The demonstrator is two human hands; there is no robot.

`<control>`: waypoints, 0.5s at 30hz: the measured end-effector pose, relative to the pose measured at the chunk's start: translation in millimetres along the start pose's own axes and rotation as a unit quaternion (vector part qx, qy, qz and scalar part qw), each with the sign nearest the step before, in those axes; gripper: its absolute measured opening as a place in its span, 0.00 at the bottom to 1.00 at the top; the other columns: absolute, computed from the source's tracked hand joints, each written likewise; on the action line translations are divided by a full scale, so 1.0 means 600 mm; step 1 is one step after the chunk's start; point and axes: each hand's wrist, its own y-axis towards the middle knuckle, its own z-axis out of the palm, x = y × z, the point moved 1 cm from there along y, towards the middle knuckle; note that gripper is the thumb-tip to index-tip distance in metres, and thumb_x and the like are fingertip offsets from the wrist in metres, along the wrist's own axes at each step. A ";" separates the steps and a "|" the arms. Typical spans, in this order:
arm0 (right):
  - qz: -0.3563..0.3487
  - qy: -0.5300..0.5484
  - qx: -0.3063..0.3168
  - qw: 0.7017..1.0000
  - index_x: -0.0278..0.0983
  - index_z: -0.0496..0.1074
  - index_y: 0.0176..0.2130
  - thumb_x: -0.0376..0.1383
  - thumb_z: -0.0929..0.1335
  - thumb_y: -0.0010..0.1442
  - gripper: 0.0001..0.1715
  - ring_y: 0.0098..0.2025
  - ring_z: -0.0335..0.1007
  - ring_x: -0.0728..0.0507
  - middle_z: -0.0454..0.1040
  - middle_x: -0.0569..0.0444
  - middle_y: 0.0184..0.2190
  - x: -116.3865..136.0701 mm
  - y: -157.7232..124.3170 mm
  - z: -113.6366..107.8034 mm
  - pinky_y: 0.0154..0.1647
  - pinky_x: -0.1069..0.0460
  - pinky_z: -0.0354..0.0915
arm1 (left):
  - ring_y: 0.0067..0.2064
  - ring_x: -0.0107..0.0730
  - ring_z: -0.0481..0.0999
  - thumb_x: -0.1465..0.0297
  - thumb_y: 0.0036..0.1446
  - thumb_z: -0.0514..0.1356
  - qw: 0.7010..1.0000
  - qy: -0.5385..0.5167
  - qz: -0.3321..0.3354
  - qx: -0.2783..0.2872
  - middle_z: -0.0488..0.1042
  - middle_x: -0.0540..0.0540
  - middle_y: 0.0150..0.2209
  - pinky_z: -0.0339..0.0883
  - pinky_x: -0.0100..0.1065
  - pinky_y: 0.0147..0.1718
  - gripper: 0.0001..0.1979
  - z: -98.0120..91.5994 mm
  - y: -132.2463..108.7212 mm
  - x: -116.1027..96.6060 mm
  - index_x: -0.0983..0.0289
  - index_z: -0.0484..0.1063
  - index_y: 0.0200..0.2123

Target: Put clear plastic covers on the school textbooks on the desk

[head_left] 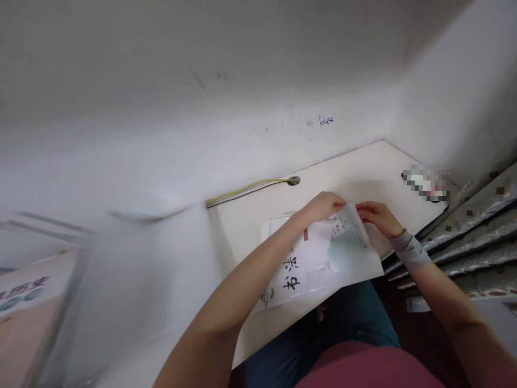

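A calligraphy book (311,269) with black characters and a pale green patch on its front lies on the white desk, its lower edge close to the desk's front edge. Clear film of a plastic book cover (365,229) shows along its right end. My left hand (325,206) reaches across the book and pinches the upper right corner. Just to the right, my right hand (378,218), with a grey wrap on the wrist, has its fingers closed on the film's edge at that corner. The fingertips are partly hidden.
Yellow and black cables (250,187) run along the wall into a round desk hole (294,180). A blurred-out item (426,182) lies at the desk's right end. Patterned silvery curtain-like folds (476,215) hang at right. Another book (32,312) stands at lower left beside a white panel (161,291).
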 end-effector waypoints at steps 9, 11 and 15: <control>-0.018 -0.123 -0.009 0.992 0.38 0.73 0.30 0.45 0.66 0.51 0.13 0.29 0.69 0.47 0.73 0.55 0.27 -0.006 -0.012 -0.004 0.29 0.51 0.69 | 0.29 0.29 0.72 0.72 0.55 0.53 0.997 0.045 -0.039 -0.041 0.76 0.52 0.28 0.60 0.30 0.32 0.11 0.024 0.003 0.006 0.63 0.76 0.30; -0.032 -0.161 -0.012 0.986 0.38 0.73 0.29 0.44 0.65 0.53 0.13 0.27 0.68 0.47 0.72 0.55 0.26 -0.008 -0.013 -0.003 0.28 0.51 0.68 | 0.30 0.29 0.72 0.72 0.54 0.53 0.997 0.050 -0.041 -0.046 0.76 0.52 0.29 0.60 0.30 0.32 0.11 0.027 0.003 0.008 0.63 0.75 0.29; -0.066 -0.252 -0.020 0.965 0.40 0.72 0.28 0.42 0.63 0.55 0.12 0.25 0.66 0.47 0.72 0.55 0.24 -0.002 -0.021 -0.003 0.29 0.51 0.64 | 0.30 0.30 0.71 0.71 0.53 0.53 0.997 0.053 -0.031 -0.042 0.75 0.52 0.29 0.59 0.30 0.31 0.10 0.024 0.008 0.008 0.63 0.74 0.29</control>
